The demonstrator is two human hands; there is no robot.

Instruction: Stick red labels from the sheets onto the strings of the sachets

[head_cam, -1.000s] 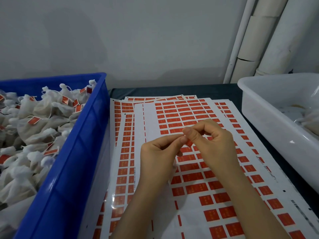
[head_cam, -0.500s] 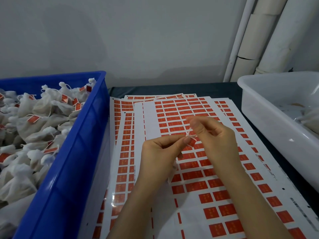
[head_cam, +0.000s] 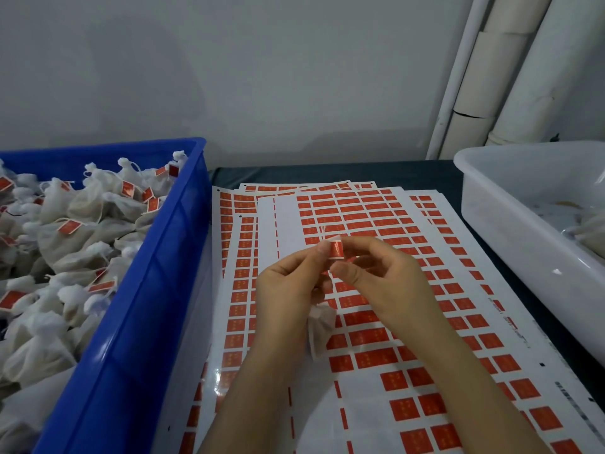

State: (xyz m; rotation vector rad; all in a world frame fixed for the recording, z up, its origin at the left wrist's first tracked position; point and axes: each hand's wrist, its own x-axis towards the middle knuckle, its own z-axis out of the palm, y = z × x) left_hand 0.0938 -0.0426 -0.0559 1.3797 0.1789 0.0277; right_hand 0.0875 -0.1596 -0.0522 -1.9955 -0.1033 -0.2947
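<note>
Over the near sheets (head_cam: 360,417), a sachet (head_cam: 322,326) hangs from the left hand (head_cam: 288,290), which pinches its string (head_cam: 324,231); the right hand (head_cam: 386,283) pinches a red label (head_cam: 336,250) onto it. Step: sealing. Next, likely: squeeze flat, drop into blue crate (head_cam: 147,290), left.

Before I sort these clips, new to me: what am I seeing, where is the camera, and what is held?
No machine here: a person works bare-handed, filmed by one camera worn on the head, looking down. The left hand and right hand both pinch a red label at a white string; its small sachet hangs below the left hand. Sheets of red labels lie on the dark table. A blue crate of labelled sachets stands on the left, a white tub on the right.
</note>
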